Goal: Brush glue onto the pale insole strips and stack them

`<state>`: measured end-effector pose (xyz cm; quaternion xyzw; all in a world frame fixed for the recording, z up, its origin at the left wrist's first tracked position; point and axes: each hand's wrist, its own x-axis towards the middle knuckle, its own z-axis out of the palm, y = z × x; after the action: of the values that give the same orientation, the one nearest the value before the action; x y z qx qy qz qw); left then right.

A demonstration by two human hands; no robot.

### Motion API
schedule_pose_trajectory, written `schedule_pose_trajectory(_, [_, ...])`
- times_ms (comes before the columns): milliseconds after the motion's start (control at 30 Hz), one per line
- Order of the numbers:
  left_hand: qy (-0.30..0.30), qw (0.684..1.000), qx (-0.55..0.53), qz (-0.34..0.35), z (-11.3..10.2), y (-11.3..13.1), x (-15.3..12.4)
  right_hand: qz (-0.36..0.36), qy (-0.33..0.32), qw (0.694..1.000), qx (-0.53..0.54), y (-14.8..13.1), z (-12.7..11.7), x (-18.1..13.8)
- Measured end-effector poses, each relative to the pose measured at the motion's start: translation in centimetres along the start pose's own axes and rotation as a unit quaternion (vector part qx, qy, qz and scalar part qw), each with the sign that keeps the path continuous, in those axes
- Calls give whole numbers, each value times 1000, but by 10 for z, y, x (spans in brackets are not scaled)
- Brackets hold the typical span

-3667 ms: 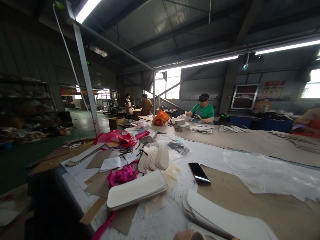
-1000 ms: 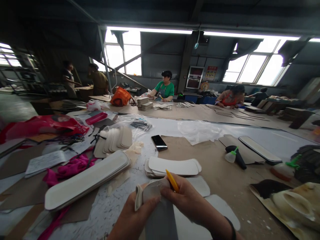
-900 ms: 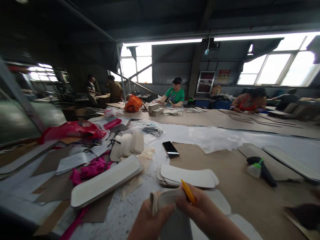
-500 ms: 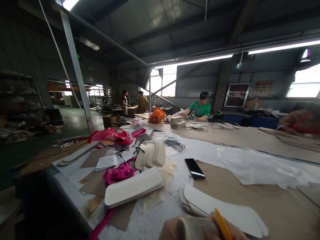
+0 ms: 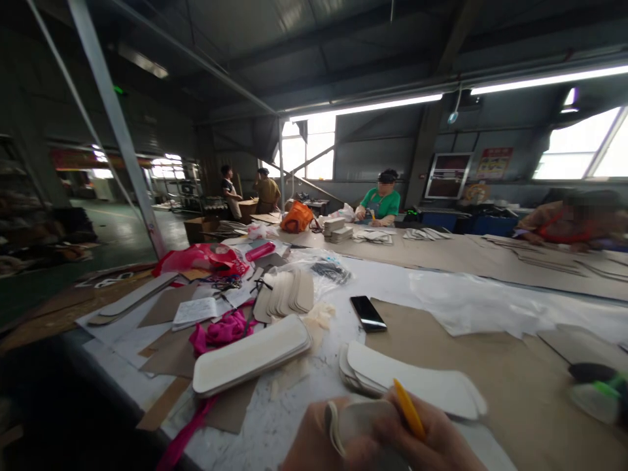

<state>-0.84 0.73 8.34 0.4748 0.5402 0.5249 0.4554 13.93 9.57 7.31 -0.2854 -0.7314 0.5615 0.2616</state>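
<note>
Both my hands sit at the bottom edge of the head view. My left hand (image 5: 314, 445) is closed on a small bundle of white padded strips (image 5: 353, 422), folded over at the top. My right hand (image 5: 432, 441) pinches the same bundle from the right and also grips a yellow pen (image 5: 409, 409) that points up and left. Just beyond lies a fanned stack of white curved pieces (image 5: 412, 383) on brown cardboard (image 5: 490, 386).
A black phone (image 5: 367, 313) lies past the stack. To the left are a long white pad stack (image 5: 252, 353), pink cloth (image 5: 218, 330), small fanned pieces (image 5: 284, 294) and a red bag (image 5: 201, 260). A glue bottle (image 5: 596, 396) is far right. Other people work at the far table.
The view swung left and up, then slightly back right and down. My hands, briefly almost out of view, show again holding the same bundle and pen.
</note>
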Motion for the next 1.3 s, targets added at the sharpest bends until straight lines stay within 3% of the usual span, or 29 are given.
schedule_pose_trajectory(200, [-15, 999, 22, -26, -3, -4, -1, 20, -24, 999, 6, -20, -5, -8])
schedule_pose_trajectory(567, [-102, 990, 92, -40, -3, -9, 4, 33, -65, 997, -20, -21, -13, -6])
schedule_pose_trajectory(667, [-108, 987, 108, -47, -2, -10, 9, 35, -41, 994, -93, -21, -13, -3])
schedule_pose_trajectory(833, [-98, 988, 92, -75, 2, -12, 15, 28, 58, 975, -212, -18, -18, 1])
schedule_pose_trajectory(933, [-90, 990, 68, -81, 4, -12, 19, -5, 94, 975, -203, -16, -24, -1])
schedule_pose_trajectory(1133, [-123, 989, 52, -63, 4, -9, 24, -69, 23, 982, -172, -15, -26, -4])
schedule_pose_trajectory(1300, [-152, 984, 80, -52, 7, -7, 29, -108, 46, 966, -231, -14, -24, 2])
